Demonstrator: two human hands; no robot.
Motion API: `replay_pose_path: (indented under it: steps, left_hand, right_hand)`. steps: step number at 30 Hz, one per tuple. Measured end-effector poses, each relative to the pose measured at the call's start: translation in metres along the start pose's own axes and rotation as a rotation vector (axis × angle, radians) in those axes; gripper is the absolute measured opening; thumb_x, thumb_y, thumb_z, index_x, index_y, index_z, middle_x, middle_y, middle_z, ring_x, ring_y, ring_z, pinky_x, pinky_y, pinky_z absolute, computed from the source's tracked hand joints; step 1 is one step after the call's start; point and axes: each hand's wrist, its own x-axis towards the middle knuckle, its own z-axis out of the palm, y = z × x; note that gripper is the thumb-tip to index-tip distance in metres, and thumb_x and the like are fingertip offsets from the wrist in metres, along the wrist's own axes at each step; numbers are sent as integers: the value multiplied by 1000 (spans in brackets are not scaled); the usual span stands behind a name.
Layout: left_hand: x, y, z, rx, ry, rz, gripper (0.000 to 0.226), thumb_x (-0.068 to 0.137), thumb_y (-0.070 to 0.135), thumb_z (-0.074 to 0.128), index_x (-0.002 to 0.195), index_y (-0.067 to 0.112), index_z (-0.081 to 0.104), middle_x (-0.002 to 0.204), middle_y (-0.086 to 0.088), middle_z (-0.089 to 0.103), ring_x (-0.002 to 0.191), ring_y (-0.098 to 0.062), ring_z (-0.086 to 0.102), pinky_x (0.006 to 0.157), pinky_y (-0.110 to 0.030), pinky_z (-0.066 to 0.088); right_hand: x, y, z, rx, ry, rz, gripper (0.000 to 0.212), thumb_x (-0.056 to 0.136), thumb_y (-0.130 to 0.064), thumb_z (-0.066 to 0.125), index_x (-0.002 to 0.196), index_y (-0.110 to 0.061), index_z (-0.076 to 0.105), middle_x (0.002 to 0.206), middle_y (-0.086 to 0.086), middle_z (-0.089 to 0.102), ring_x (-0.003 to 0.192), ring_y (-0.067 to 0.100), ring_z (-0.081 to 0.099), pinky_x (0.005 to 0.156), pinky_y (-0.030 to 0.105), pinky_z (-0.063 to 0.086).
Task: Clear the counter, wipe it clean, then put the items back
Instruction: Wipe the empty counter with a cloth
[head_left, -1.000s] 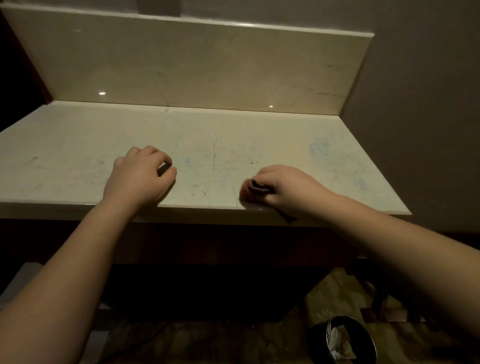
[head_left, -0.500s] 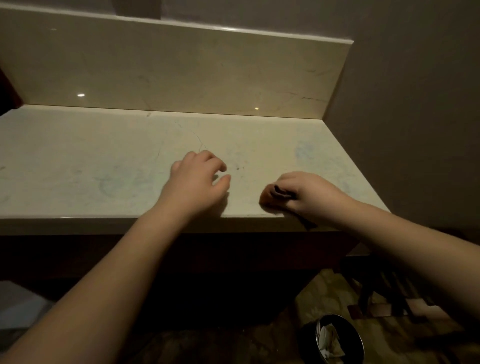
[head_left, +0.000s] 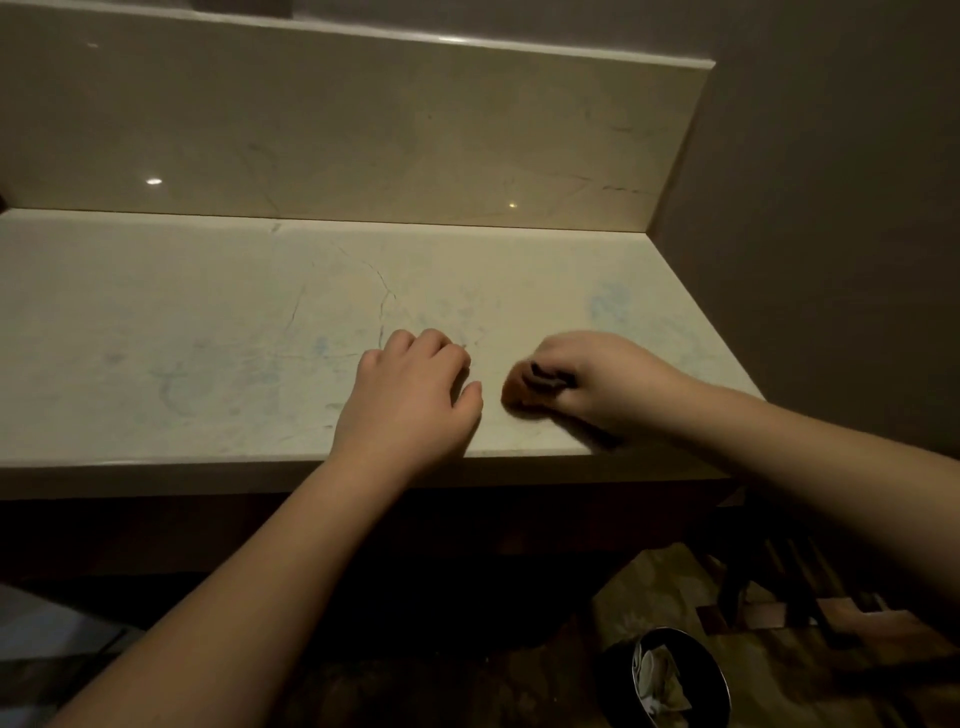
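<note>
Cloth (head_left: 524, 388): bunched in right hand (head_left: 597, 384), pressed on desk (head_left: 208, 338) near its front edge.
Left hand (head_left: 410, 395): fingers loosely curled, empty, resting just left of cloth.

We see our left hand (head_left: 410, 392) at the centre of the frame, palm down, fingers loosely curled, its bare forearm running to the lower left. Just right of it, our right hand (head_left: 597, 384) is clenched in a fist, forearm stretching to the right edge.

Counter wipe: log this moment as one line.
phase: wiping | right hand: grips brown cloth on counter | left hand: rests on counter
</note>
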Motion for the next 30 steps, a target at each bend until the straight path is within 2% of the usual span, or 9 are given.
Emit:
replay_pose_path:
  steps: [2, 4, 7, 9, 11, 19, 21, 26, 30]
  left_hand:
    - [0, 0, 1, 10, 13, 1, 28, 93, 40, 40, 108, 24, 58, 117, 8, 53, 105, -14, 41, 87, -33, 29]
    - [0, 1, 1, 5, 18, -2, 28, 94, 40, 40, 107, 25, 58, 116, 9, 54, 104, -13, 41, 88, -32, 28]
    - [0, 1, 0, 5, 11, -17, 28, 93, 40, 40, 108, 26, 58, 116, 10, 54, 105, -11, 41, 88, -30, 27]
    - [0, 2, 0, 9, -2, -24, 29, 94, 41, 40, 109, 26, 58, 117, 10, 54, 106, -11, 42, 91, -31, 28]
    - [-1, 2, 0, 11, -3, -25, 28, 94, 41, 41, 109, 26, 59, 117, 11, 55, 106, -11, 42, 91, -31, 28]
    - [-1, 3, -2, 1, -12, -41, 27, 93, 43, 42, 109, 28, 58, 118, 14, 54, 107, -8, 41, 93, -30, 30]
    - [-1, 2, -1, -4, -2, -43, 25, 93, 43, 43, 107, 28, 59, 116, 15, 55, 105, -8, 41, 91, -29, 29]
    - [-1, 0, 1, -4, 13, -46, 24, 93, 41, 45, 103, 28, 61, 111, 16, 56, 103, -8, 43, 87, -27, 26]
    - [0, 0, 0, -12, 6, -52, 34, 87, 46, 37, 101, 28, 62, 109, 16, 57, 103, -9, 44, 86, -28, 27]
  right_hand:
    - [-16, 0, -2, 16, -42, -117, 18, 88, -20, 64, 104, -14, 70, 98, -1, 65, 90, 15, 56, 76, 30, 45]
    - [-10, 6, -4, -3, -74, -139, 14, 88, -22, 64, 99, -13, 69, 96, -2, 65, 89, 15, 56, 76, 31, 45]
    - [37, 27, -12, -65, -34, 43, 7, 91, -22, 59, 85, -23, 54, 87, -7, 55, 89, 21, 55, 72, 31, 38]
    - [74, 49, -16, -113, 22, 200, 7, 92, -26, 55, 88, -21, 56, 86, -3, 55, 89, 26, 56, 68, 31, 35]
    - [99, 60, -13, -114, 68, 252, 15, 93, -29, 53, 89, -16, 59, 86, 2, 58, 86, 28, 55, 66, 32, 36]
    - [67, 36, -10, 2, -60, -5, 13, 92, -26, 58, 97, -17, 66, 91, -5, 60, 81, 15, 54, 73, 31, 45]
    - [79, 49, -15, -10, -68, 46, 15, 92, -28, 57, 95, -16, 65, 90, -3, 61, 83, 18, 55, 74, 34, 45]
    - [150, 108, -25, -75, 110, 319, 26, 92, -41, 53, 100, -19, 64, 98, 9, 66, 90, 30, 57, 69, 33, 41]
    - [195, 105, -9, -117, 131, 324, 33, 93, -43, 52, 103, -15, 65, 101, 12, 66, 95, 34, 58, 67, 30, 36]
